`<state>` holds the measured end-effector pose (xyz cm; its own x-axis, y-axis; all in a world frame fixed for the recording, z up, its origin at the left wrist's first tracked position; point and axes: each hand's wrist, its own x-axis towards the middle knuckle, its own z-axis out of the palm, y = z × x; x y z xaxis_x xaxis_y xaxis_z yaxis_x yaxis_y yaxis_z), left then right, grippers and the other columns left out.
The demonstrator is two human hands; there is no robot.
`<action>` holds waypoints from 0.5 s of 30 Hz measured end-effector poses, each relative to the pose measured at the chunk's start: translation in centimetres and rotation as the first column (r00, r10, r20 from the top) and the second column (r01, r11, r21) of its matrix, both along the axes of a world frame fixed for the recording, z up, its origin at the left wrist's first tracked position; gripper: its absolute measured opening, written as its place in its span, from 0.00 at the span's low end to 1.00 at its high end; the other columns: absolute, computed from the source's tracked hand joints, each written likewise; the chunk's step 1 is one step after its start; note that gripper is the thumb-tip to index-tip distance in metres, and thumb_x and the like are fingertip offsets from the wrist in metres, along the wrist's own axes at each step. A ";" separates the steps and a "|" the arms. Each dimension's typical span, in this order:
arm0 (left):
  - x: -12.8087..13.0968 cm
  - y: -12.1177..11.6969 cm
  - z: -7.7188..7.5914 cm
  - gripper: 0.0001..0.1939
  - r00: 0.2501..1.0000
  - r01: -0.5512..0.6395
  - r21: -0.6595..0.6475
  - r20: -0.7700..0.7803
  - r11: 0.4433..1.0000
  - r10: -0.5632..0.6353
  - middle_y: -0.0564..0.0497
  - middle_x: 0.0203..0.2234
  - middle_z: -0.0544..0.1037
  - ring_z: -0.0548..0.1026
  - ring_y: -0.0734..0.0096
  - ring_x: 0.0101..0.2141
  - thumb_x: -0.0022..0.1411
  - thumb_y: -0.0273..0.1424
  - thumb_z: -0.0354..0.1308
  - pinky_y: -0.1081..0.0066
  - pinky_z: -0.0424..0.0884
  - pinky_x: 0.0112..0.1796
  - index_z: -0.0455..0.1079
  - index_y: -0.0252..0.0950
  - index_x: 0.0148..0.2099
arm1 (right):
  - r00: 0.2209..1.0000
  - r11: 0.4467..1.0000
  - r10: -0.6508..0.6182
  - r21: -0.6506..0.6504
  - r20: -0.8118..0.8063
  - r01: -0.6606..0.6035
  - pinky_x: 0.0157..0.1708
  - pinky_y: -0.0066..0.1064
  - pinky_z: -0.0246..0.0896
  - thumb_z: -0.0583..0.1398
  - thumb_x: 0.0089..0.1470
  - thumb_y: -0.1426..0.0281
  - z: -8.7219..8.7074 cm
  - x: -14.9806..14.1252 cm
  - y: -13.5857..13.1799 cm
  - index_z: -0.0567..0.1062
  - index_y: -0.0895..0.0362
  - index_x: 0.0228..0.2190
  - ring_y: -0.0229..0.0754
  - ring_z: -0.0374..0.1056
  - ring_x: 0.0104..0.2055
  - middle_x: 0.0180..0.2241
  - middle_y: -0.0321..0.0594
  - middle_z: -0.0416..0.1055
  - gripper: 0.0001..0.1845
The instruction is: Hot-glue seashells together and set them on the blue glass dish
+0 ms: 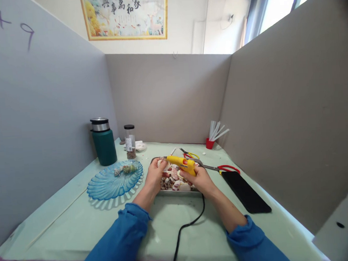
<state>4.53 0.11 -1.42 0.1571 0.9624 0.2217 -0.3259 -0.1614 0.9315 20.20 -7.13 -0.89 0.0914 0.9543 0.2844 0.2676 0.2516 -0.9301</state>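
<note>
Inside a bay of 3 grey panels [171, 95], at a table under a pale green cover [157, 235]. Nearest, reaching in from the bottom edge in 2 blue sleeves [119, 241]: both forearms, bare below the elbow. Between them, bending over the cover toward the front of the tray, a black cord [178, 241], probably from the glue gun, with the join hidden.

Farther in, over the metal tray [178, 192] of mixed shells [175, 176]: a yellow glue gun [182, 162], between the 2 hands. Lying lengthwise mostly across the view, slanting slightly away from right to left, with nozzle toward the left hand [155, 174] and handle in the right hand [199, 179]. Closed around the handle on the right, so nearer on that side; curled almost shut on the left, apparently pinching a pale piece [160, 162] just beside the nozzle. Too small to tell whether touching.

To the left of the tray, a blue plate [106, 187] with small beaded pieces [125, 170]; to the right, a black phone [245, 193] near red-handled scissors [228, 169]. Beyond, small scissors [190, 155], a green bottle [104, 147], a clear jar [130, 143] and a red cup [210, 144] of white sticks [214, 131].
</note>
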 end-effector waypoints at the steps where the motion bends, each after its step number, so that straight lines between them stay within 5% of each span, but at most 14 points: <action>1: 0.0 0.0 0.0 0.18 1.000 0.001 0.002 -0.003 1.000 -0.001 0.50 0.32 0.73 0.73 0.73 0.27 0.50 0.39 0.63 0.78 0.66 0.19 0.66 0.34 0.39 | 1.000 1.000 0.000 -0.002 0.000 0.000 0.21 0.26 0.50 0.64 0.46 0.55 0.0 0.0 0.0 0.76 0.61 0.34 0.32 0.55 0.21 0.20 0.32 0.63 0.22; 15: 0.2 -0.2 0.3 0.14 1.000 -0.013 -0.005 0.002 1.000 0.013 0.52 0.27 0.71 0.71 0.74 0.23 0.50 0.36 0.61 0.78 0.64 0.16 0.66 0.32 0.36 | 0.999 0.999 -0.013 0.034 0.034 0.012 0.21 0.26 0.53 0.64 0.46 0.55 -0.1 0.1 0.0 0.77 0.61 0.36 0.33 0.57 0.21 0.21 0.33 0.65 0.23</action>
<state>4.76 -0.12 -1.11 0.1444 0.9654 0.2173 -0.3262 -0.1609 0.9315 20.26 -7.10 -1.02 0.0931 0.9430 0.3196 0.3025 0.2790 -0.9114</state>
